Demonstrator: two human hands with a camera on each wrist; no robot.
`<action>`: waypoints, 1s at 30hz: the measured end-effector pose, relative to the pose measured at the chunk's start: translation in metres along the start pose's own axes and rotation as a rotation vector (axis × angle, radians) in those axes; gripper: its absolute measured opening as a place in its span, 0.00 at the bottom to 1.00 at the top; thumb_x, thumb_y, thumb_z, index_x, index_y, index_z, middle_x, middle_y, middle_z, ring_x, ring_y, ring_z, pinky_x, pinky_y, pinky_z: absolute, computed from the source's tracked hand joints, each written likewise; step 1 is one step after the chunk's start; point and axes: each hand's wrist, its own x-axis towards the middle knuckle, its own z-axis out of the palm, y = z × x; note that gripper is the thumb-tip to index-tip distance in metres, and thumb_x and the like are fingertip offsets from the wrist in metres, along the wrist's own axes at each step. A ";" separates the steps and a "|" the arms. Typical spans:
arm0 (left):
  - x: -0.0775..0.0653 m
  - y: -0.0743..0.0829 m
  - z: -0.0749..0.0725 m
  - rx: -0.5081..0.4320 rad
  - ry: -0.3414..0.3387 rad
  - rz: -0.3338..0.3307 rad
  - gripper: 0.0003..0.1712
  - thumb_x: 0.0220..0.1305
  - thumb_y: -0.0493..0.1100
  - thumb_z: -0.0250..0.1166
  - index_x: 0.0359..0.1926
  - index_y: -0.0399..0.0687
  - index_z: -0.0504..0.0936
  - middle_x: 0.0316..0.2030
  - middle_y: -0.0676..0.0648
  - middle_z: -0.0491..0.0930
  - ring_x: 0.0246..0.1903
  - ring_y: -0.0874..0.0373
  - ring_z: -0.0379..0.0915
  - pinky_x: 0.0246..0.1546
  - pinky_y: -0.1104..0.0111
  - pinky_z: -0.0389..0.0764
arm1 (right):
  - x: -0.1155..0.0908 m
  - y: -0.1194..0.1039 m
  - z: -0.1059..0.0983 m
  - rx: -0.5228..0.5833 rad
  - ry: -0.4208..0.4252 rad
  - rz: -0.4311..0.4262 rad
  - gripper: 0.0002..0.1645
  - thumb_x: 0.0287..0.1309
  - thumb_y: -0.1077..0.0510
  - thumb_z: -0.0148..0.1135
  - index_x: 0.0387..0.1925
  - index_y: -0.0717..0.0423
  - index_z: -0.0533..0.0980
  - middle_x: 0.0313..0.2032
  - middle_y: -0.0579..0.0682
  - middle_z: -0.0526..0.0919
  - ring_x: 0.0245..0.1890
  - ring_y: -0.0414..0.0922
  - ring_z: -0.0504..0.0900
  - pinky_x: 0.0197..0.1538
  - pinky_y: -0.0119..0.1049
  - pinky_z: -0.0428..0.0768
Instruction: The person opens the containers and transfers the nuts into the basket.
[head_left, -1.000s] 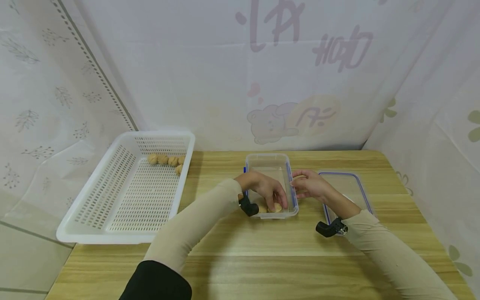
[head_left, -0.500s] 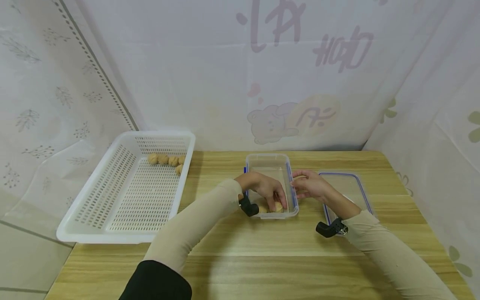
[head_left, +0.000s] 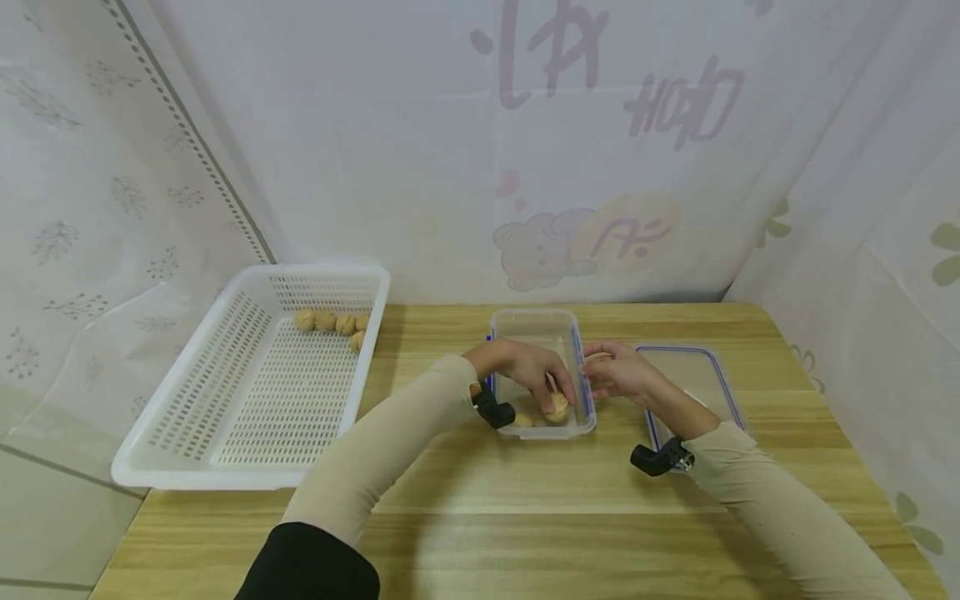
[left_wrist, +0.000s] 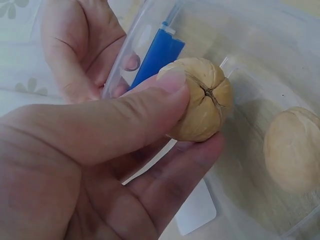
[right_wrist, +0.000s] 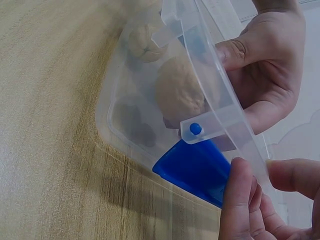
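Observation:
My left hand (head_left: 536,371) reaches into a clear plastic food container (head_left: 536,321) and pinches a walnut (left_wrist: 202,97) between thumb and fingertips. A second walnut (left_wrist: 295,150) lies on the container's floor beside the held one. Through the wall in the right wrist view, the gripped walnut (right_wrist: 177,87) and the other walnut (right_wrist: 146,44) both show. My right hand (head_left: 618,372) holds the container's right side at the rim. Its thumb and fingers sit by a hanging blue side clip (right_wrist: 195,170). The left hand partly covers the container's inside in the head view.
A white slotted plastic basket (head_left: 258,479) stands at the left, with several walnuts (head_left: 325,321) along its far right corner. The container's blue-edged lid (head_left: 686,358) lies on the wooden table (head_left: 525,533), partly under the right forearm. A printed curtain (head_left: 420,150) hangs behind.
The left hand has lifted the walnut slightly within the container, and more of the nut now shows between its fingers. The right hand stays at the container's side.

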 end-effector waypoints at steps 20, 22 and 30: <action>-0.026 -0.008 -0.007 0.023 0.178 0.140 0.25 0.68 0.34 0.67 0.65 0.37 0.78 0.64 0.46 0.77 0.63 0.56 0.71 0.63 0.72 0.73 | 0.000 0.000 0.000 -0.004 -0.005 -0.003 0.29 0.70 0.64 0.57 0.66 0.71 0.60 0.37 0.49 0.81 0.36 0.41 0.82 0.41 0.37 0.86; -0.030 -0.009 -0.008 0.014 0.201 0.147 0.25 0.68 0.35 0.67 0.65 0.36 0.78 0.64 0.44 0.77 0.63 0.54 0.72 0.62 0.71 0.73 | 0.000 0.000 0.000 -0.005 -0.004 -0.006 0.29 0.70 0.64 0.57 0.66 0.72 0.60 0.37 0.49 0.81 0.36 0.41 0.82 0.40 0.37 0.86; -0.046 -0.012 -0.013 0.004 0.327 0.164 0.24 0.70 0.35 0.66 0.64 0.36 0.78 0.65 0.41 0.76 0.64 0.52 0.71 0.63 0.70 0.73 | 0.000 0.000 0.000 0.012 -0.001 -0.015 0.28 0.69 0.66 0.56 0.65 0.74 0.60 0.38 0.52 0.82 0.36 0.41 0.83 0.37 0.35 0.87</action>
